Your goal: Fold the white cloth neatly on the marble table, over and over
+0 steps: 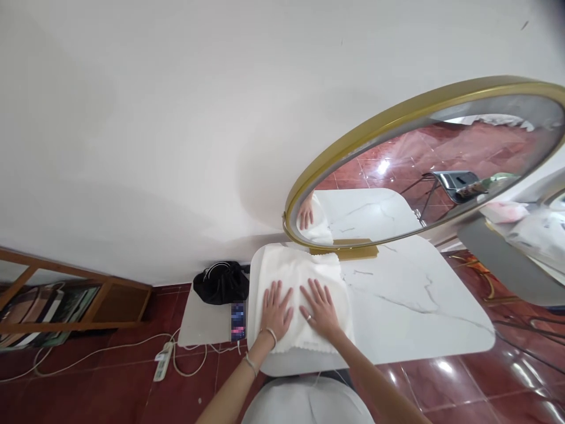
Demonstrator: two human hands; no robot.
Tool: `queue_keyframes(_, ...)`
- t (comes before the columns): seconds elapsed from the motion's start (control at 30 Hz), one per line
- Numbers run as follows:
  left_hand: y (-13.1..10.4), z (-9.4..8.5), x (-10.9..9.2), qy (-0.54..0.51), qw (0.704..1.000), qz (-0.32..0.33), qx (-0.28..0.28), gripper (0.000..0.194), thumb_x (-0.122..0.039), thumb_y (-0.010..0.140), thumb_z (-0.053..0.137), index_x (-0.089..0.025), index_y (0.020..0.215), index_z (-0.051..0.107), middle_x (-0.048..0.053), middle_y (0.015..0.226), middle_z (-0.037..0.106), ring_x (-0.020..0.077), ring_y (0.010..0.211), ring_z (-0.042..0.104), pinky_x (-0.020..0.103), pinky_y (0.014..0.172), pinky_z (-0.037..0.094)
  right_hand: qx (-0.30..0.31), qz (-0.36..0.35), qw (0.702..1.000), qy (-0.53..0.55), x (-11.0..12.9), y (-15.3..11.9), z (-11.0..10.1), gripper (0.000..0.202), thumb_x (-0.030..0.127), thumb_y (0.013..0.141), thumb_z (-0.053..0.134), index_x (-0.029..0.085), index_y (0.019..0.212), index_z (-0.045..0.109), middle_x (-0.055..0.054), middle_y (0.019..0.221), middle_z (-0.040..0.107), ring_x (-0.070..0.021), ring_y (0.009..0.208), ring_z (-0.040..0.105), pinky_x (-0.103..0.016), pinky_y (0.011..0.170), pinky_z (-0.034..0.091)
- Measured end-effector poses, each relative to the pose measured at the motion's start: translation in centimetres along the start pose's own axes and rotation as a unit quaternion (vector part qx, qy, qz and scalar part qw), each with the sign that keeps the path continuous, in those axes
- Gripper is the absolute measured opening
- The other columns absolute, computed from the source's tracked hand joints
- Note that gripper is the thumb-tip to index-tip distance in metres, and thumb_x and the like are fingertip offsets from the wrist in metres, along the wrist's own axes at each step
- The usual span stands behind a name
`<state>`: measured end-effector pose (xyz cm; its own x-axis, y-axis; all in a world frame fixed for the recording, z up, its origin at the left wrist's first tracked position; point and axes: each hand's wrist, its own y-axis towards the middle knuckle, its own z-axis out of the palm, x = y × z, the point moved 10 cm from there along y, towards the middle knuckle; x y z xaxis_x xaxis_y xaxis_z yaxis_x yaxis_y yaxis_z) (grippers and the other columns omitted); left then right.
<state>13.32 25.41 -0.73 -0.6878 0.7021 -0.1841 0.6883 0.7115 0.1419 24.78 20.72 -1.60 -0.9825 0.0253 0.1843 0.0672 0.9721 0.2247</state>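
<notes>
A white cloth (pixel 295 277) lies spread on the left part of a white marble-patterned table (pixel 410 306). My left hand (pixel 276 312) rests flat on the cloth, fingers spread, bracelets on the wrist. My right hand (pixel 321 309) lies flat beside it on the cloth, fingers apart, a ring on one finger. Neither hand grips anything. The two hands are close but not touching.
A round gold-framed mirror (pixel 424 171) stands at the table's back edge. A lower white side table (pixel 203 321) on the left carries a black bag (pixel 221 282) and a phone (pixel 238 321). A power strip (pixel 162 360) with cables lies on the red tiled floor; a wooden shelf (pixel 66 300) stands far left.
</notes>
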Motion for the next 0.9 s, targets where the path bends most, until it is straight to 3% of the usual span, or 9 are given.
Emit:
queue_keyframes(0.13,4.2,0.7,0.9,-0.015,1.0,-0.018,-0.007,0.057,-0.027,0.089,0.043,-0.032,0.144,0.029,0.003,0.156,0.017,0.0271,0.143,0.013,0.05,0.114,0.02,-0.043,0.043,0.998,-0.005,-1.6,2.9,0.1,0.043,0.034,0.096,0.039,0.027,0.138,0.043,-0.006,0.151,0.028,-0.0251,0.141,0.017,-0.047,0.111,0.023)
queue_keyframes(0.23,4.3,0.7,0.8,-0.022,0.999,-0.019,-0.017,0.055,-0.027,0.09,0.041,-0.031,0.144,0.03,0.004,0.156,0.018,0.0268,0.143,0.013,0.05,0.114,0.02,-0.048,0.06,0.997,0.0,-0.8,1.8,-0.1,0.043,0.026,0.096,0.035,0.024,0.138,0.043,-0.008,0.15,0.029,-0.0237,0.141,0.018,-0.045,0.11,0.026)
queue_keyframes(0.43,-2.4,0.2,-2.1,-0.013,1.0,-0.009,-0.015,0.059,-0.026,0.089,0.043,-0.032,0.145,0.026,0.005,0.156,0.019,0.028,0.143,0.016,0.049,0.112,0.023,0.055,-0.05,0.997,0.035,3.7,-5.5,-1.1,0.071,0.055,0.087,0.046,0.029,0.148,0.02,-0.007,0.155,0.011,-0.035,0.141,0.007,-0.058,0.109,0.019)
queue_keyframes(0.53,-5.8,0.5,-4.0,-0.008,0.999,-0.032,-0.019,0.062,-0.026,0.088,0.044,-0.032,0.146,0.024,0.005,0.154,0.023,0.0284,0.142,0.018,0.05,0.111,0.026,0.077,-0.079,0.993,0.045,3.9,-8.2,-1.9,0.072,0.056,0.086,0.045,0.03,0.148,0.019,-0.005,0.155,0.013,-0.0355,0.141,0.009,-0.058,0.11,0.017)
queue_keyframes(0.63,-6.1,0.7,-4.3,-0.029,0.996,-0.069,-0.043,0.058,-0.03,0.088,0.045,-0.033,0.144,0.03,0.007,0.15,0.032,0.0287,0.136,0.032,0.048,0.104,0.036,0.084,-0.098,0.99,0.051,3.1,-9.2,-2.4,0.07,0.055,0.087,0.044,0.03,0.148,0.02,-0.004,0.154,0.015,-0.0342,0.141,0.01,-0.056,0.111,0.014)
queue_keyframes(0.7,-4.4,0.2,-2.4,-0.06,0.984,-0.142,-0.088,0.052,-0.035,0.088,0.044,-0.03,0.139,0.039,0.01,0.142,0.041,0.0276,0.124,0.046,0.045,0.095,0.043,0.086,-0.101,0.99,0.053,2.5,-9.3,-2.6,0.07,0.056,0.087,0.043,0.03,0.148,0.02,-0.003,0.154,0.016,-0.0333,0.141,0.01,-0.054,0.112,0.012)
queue_keyframes(0.77,-1.9,-0.2,1.2,-0.091,0.954,-0.265,-0.109,0.048,-0.038,0.088,0.042,-0.022,0.133,0.046,0.015,0.131,0.048,0.0266,0.112,0.054,0.043,0.087,0.048,0.086,-0.097,0.99,0.061,1.9,-9.2,-2.7,0.07,0.057,0.087,0.043,0.031,0.148,0.02,-0.003,0.154,0.015,-0.0329,0.142,0.009,-0.054,0.113,0.011)
queue_keyframes(0.83,0.4,0.2,4.8,-0.104,0.911,-0.396,-0.056,0.048,-0.038,0.086,0.044,-0.014,0.127,0.05,0.018,0.125,0.051,0.028,0.106,0.057,0.043,0.08,0.049,0.088,-0.09,0.989,0.075,1.5,-9.1,-2.5,0.071,0.058,0.087,0.042,0.03,0.148,0.018,-0.003,0.154,0.014,-0.0334,0.142,0.008,-0.055,0.112,0.011)
queue_keyframes(0.9,2.5,0.1,7.0,-0.101,0.877,-0.47,0.004,0.046,-0.038,0.083,0.048,-0.012,0.12,0.054,0.018,0.121,0.055,0.0292,0.099,0.06,0.043,0.076,0.049,0.095,-0.083,0.987,0.095,1.0,-9.0,-2.3,0.071,0.058,0.088,0.042,0.03,0.148,0.016,-0.005,0.155,0.012,-0.0342,0.142,0.007,-0.057,0.112,0.012)
